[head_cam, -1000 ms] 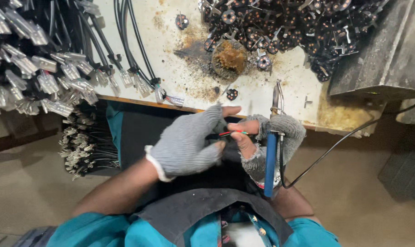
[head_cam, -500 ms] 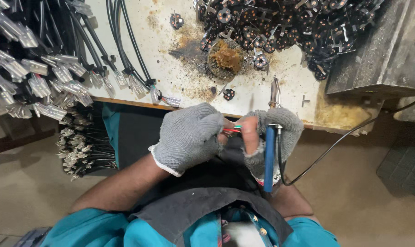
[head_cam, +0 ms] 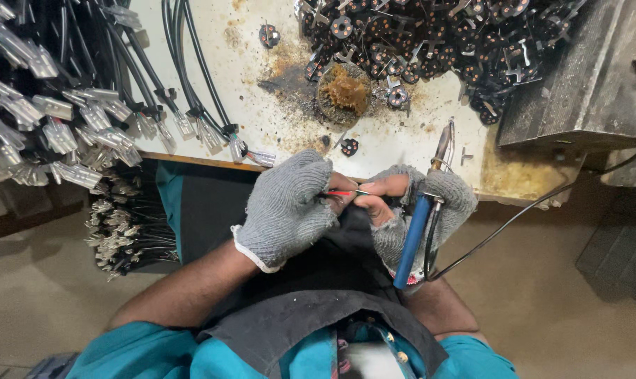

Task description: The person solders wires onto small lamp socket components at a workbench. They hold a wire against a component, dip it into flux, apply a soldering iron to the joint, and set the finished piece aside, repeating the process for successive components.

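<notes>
The thin red wire [head_cam: 340, 193] lies horizontally between both hands, just off the surface [head_cam: 402, 140] edge. The left hand [head_cam: 286, 207] pinches its left end; the right hand [head_cam: 409, 203] pinches its right end and grips the blue-handled soldering iron [head_cam: 416, 231].

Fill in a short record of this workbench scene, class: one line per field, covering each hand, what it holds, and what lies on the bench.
left hand: grey knitted glove, pinching thin red and green wires
right hand: grey fingerless glove, bare fingertips on the same wires, blue-handled soldering iron held in it
bench: stained white worktop
bench left: black cables with clear end connectors
bench top right: heap of small round black parts
bench centre: round tin of brown paste
</notes>
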